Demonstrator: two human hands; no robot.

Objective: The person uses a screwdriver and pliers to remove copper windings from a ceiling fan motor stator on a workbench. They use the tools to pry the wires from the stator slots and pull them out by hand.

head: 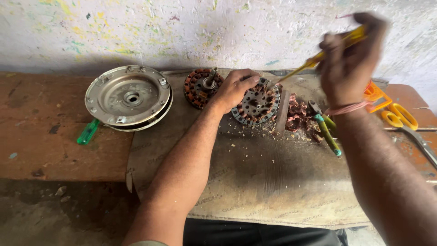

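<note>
Pinning the stator core (256, 105) to the bench mat with your spread left hand (236, 86), your right hand (348, 59) grips 1 yellow screwdriver (318, 57) (blurred); its tip could slip toward your fingers.

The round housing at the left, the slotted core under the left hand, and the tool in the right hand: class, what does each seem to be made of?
Round housing: probably cast metal, with a dull grey sheen and bolt lugs on the rim.
Slotted core under the left hand: seemingly stacked steel, dark and matte, with slots around the edge.
Tool in the right hand: translucent yellow handle, likely plastic; thin shaft, apparently metal, though blurred.
</note>
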